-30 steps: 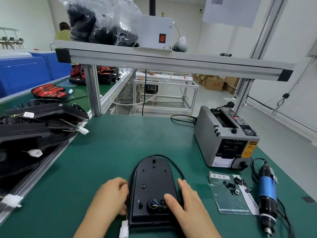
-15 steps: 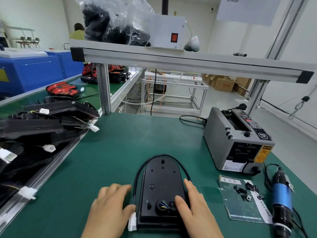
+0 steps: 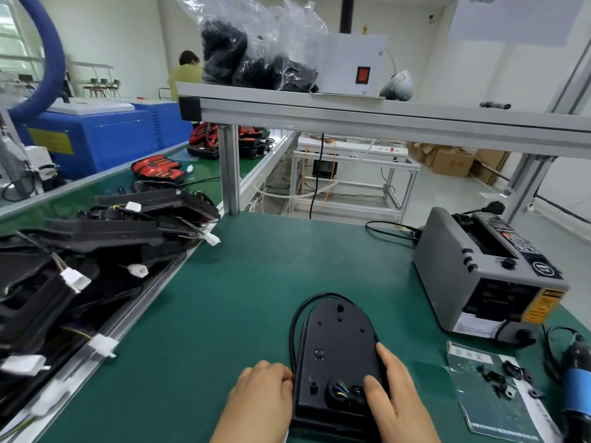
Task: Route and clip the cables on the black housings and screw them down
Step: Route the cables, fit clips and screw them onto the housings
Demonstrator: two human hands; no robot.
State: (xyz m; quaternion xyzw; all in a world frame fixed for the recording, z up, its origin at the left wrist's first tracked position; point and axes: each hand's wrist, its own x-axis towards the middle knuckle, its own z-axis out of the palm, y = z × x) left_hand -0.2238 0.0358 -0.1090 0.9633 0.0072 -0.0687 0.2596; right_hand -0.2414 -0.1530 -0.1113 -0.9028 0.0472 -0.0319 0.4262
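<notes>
Your 2 hands bracket the black housing [image 3: 335,353], which lies flat on the green bench [image 3: 243,308] right in front of you, its narrow rounded end pointing away. Your left hand [image 3: 262,394] sits against the left edge with the fingers curled in where the cable [image 3: 291,337] comes down. The fingertips are hidden, so I cannot tell whether you are pinching the cable or only pushing it in.

Your right hand [image 3: 396,394] lies flat and relaxed along the right edge. Its thumb rests on the top face just beside the round opening with the coloured wires [image 3: 339,387], likely to stop the housing sliding while the other hand works. The cable runs up the left side, round the far tip and down the right, hugging the outline. Routing looks underway, with no clip or screw fitted that I can see.

To your right, small black clips [image 3: 505,377] lie on a plastic bag [image 3: 492,407], with the electric screwdriver [image 3: 575,378] just beyond, both handy for your right hand in the next steps. Farther back stands the grey tape dispenser [image 3: 473,276]. Off to the left, a pile of more housings [image 3: 105,231] with white connectors waits.
</notes>
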